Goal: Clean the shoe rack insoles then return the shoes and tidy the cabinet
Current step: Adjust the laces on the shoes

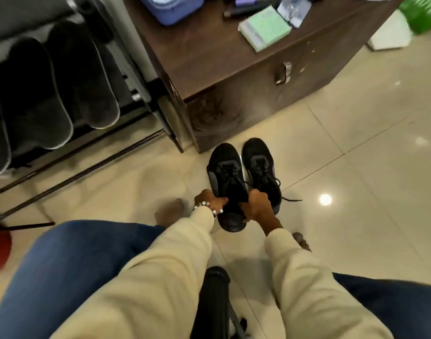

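Gripping the heel end of 1 black shoe [228, 184], the left hand [210, 200] curls its fingers round the shoe's left edge while the right hand [257, 206] clamps over the collar from the other side. That shoe looks lifted slightly off the pale tiled floor [356, 167], toe pointing away from the person. The second black shoe [261, 167] sits just beside it on the right, touching or nearly so, with 1 lace end trailing onto the tiles. Both shoes lie close in front of a dark wooden cabinet [234, 77].

No brand or writing can be read anywhere; everything is too blurred. On the cabinet top rest a blue case [170, 6], closed so its contents are hidden, a pale green pad [264, 28], and some dark pens [236, 12] near the far edge.

At the left, a metal shoe rack [141, 94] holds several dark insoles [82, 77] with pale edges, laid side by side. A bead bracelet [207, 206] circles the left wrist, above a cream sleeve [173, 253].
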`<state>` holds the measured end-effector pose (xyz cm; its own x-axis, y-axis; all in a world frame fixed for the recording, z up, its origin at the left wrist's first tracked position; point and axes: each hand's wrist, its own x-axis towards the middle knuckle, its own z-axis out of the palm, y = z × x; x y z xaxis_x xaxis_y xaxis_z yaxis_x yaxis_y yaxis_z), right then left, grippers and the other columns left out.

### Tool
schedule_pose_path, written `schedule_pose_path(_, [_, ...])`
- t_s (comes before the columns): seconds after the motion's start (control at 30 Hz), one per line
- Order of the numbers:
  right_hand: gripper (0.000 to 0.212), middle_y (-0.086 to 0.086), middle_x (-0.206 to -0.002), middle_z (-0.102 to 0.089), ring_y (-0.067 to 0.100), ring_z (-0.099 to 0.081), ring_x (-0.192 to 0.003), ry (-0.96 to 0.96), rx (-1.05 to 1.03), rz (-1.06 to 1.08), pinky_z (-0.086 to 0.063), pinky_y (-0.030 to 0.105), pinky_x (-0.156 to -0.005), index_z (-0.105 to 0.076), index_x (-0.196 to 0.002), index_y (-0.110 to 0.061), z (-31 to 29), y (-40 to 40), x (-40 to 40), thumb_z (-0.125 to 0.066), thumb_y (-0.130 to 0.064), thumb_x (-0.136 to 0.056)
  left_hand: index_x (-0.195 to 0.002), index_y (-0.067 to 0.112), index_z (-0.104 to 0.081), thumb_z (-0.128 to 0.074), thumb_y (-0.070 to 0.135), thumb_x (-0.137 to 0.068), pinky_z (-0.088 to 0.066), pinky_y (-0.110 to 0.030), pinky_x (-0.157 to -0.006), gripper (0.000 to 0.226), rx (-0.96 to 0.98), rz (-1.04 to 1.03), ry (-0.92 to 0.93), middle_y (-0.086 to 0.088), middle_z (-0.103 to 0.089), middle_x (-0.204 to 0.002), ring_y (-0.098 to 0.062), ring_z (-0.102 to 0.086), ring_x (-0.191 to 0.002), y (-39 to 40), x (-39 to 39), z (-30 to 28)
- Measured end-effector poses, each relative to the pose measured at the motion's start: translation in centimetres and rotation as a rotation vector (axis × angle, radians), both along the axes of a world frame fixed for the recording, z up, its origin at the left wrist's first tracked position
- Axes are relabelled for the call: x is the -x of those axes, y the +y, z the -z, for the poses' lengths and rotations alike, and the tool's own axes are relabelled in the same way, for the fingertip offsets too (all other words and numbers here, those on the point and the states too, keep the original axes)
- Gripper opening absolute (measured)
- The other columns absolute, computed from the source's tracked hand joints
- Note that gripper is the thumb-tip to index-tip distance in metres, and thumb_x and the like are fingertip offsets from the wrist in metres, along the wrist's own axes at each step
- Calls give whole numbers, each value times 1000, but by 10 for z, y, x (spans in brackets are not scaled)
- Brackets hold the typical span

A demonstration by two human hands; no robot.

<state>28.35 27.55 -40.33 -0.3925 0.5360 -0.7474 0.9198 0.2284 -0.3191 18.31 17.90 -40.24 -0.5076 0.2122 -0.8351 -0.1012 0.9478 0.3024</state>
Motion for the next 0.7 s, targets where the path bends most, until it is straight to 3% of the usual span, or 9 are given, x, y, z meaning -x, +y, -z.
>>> schedule_pose_path(0.17, [31,22,-99,-68,40,-66,-87,110,23,76,-55,46,-82,-59,-106,2,-83,-9,-10,-60,-20,-84,-110,3,-66,-71,32,-82,-52,-39,-92,42,-151,-59,32,-17,-68,-110,-35,-63,-105,-12,1,-80])
schedule_pose_path(0.23, [28,19,-93,-69,37,-67,-78,131,27,102,-58,40,-74,-60,-104,1,-112,-18,-17,-61,-19,-84,-117,7,-63,-72,30,-82,-51,-40,-95,43,-209,-80,37,-14,-66,-116,-35,-61,-108,-22,-3,-108])
schedule_pose_path(0.3, [25,14,-89,-69,27,-67,-67,145,10,119,-55,28,-58,-59,-103,-2,-134,-27,-21,-63,-18,-84,-120,8,-62,-73,29,-82,-50,-39,-97,44,-243,-84,51,-13,-64,-119,-34,-60,-109,-32,-7,-129])
schedule_pose_path(0.37, [23,16,-91,-68,27,-68,-61,171,9,158,-54,28,-50,-57,-101,-3,-151,-38,-24,-63,-14,-82,-120,9,-63,-74,26,-82,-49,-38,-99,44,-277,-113,47,-13,-64,-120,-33,-61,-109,-45,-11,-143])
schedule_pose_path(0.5, [20,19,-91,-67,36,-69,-59,242,11,204,-59,45,-59,-55,-99,-1,-171,-53,-21,-62,-11,-82,-126,11,-61,-75,22,-80,-51,-42,-97,49,-338,-181,39,-15,-66,-118,-35,-63,-108,-65,-14,-158])
schedule_pose_path(0.7, [18,15,-86,-67,30,-69,-54,319,-45,173,-59,43,-56,-57,-93,-2,-199,-66,-17,-64,-15,-82,-134,21,-54,-65,40,-88,-50,-48,-97,51,-465,-241,91,-11,-63,-125,-35,-61,-111,-82,-10,-184])
